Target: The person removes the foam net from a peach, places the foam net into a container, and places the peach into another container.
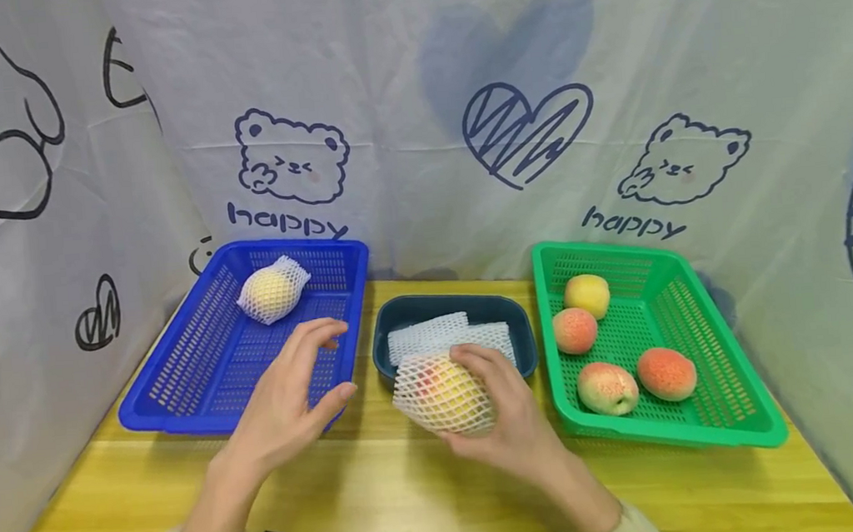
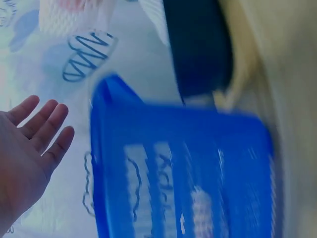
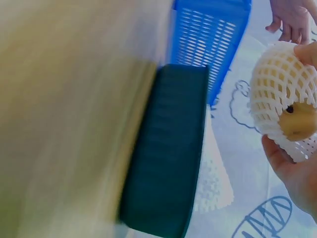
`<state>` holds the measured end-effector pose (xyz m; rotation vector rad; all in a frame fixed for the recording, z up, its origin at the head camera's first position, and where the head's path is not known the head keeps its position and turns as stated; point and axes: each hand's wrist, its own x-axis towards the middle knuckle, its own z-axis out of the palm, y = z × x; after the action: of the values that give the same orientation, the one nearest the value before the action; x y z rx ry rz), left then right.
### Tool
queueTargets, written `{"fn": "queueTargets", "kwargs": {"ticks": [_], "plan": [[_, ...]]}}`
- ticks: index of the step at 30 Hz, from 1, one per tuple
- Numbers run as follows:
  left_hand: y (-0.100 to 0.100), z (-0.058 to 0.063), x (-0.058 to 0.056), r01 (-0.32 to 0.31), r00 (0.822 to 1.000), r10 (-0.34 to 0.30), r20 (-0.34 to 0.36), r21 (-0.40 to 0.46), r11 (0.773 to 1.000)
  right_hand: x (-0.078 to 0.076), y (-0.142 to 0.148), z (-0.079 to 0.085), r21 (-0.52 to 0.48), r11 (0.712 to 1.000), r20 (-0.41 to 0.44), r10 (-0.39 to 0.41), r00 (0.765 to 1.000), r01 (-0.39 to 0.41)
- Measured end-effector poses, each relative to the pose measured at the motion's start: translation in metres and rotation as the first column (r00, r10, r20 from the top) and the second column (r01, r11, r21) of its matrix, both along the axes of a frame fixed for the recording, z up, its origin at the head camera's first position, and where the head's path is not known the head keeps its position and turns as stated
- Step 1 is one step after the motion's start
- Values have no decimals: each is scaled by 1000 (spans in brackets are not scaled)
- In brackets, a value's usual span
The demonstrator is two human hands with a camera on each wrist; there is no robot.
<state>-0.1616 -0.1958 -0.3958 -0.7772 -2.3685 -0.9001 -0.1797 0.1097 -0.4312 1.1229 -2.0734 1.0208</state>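
Observation:
My right hand [image 1: 509, 418] grips a yellow and red peach [image 1: 443, 386] wrapped in a white foam net [image 3: 267, 89], held up in front of the dark tray [image 1: 528, 333]. In the right wrist view, the fruit's bare end shows through the sleeve's opening. My left hand [image 1: 280, 407] hovers by the right front side of the blue basket [image 1: 183, 423], fingers spread and nothing in them. The left wrist view shows that palm [image 2: 25, 163] with its fingers apart. White foam nets [image 1: 428, 334] lie flat in the dark tray.
Inside the blue basket sits another net-wrapped yellow fruit [image 1: 274, 290]. The green basket [image 1: 711, 436] on the right holds several bare fruits, among them a yellow one [image 1: 587, 297] and a red peach [image 1: 666, 374]. A printed curtain [image 1: 401, 134] hangs behind the wooden table [image 1: 415, 501].

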Motion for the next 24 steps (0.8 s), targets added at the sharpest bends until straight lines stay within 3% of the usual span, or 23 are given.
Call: {"fn": "queueTargets", "kwargs": {"ticks": [4, 7, 11, 16, 24], "plan": [[25, 11, -8, 123, 985, -139, 102, 147, 981, -6, -1, 11, -76, 997, -18, 1, 1000, -3], [43, 16, -15, 215, 947, -268, 178, 271, 938, -9, -1, 19, -107, 994, -20, 21, 1000, -24], [62, 18, -23, 269, 887, -379, 263, 373, 888, -14, -3, 27, -130, 989, -54, 61, 997, -68], [78, 18, -29, 245, 849, -400, 345, 414, 877, -18, -4, 33, -138, 986, -86, 81, 993, -93], [88, 13, -33, 225, 832, -420, 362, 472, 853, -22, -1, 34, -98, 991, -92, 80, 993, -89]]}}
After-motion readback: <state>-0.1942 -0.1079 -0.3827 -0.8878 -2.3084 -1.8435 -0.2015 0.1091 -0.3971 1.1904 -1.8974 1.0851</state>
